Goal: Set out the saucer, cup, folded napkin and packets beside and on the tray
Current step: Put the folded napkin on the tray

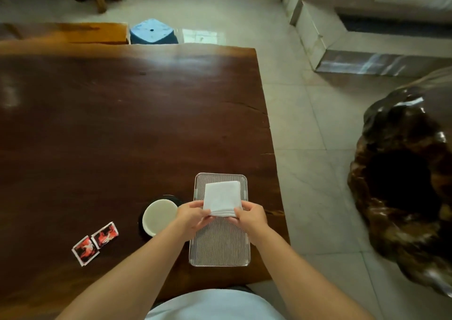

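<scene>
Light shirt front point(215, 305) at the bottom edge, two bare forearms reaching forward over the dark wooden table point(117, 114). Left hand point(193, 215) and right hand point(250, 215) both pinch the near edge of the folded napkin point(222, 196), thumbs on top, fingers curled under; each grasps a near corner. The white napkin lies over the far half of the ridged metal tray point(220, 244), near edge lifted a little in the fingers, far part apparently resting on the tray. Tray sits near the table's right edge, long axis running away from the person.

Just left of the tray: white cup point(160, 215) standing on a dark saucer point(175, 199), mostly hidden beneath it, rim only showing. Left wrist passes close over the cup; contact cannot be told. Further left, well apart from the tray, two red-and-black packets point(95, 242) lie flat, touching corner to corner.

Step in hand, as judged: placing or squaring the napkin on the tray. Cup and saucer look already set beside it. Next move likely calls for letting the napkin down flat, freeing both hands, then reaching left for the packets without knocking the cup. Where the packets belong is unclear.
</scene>
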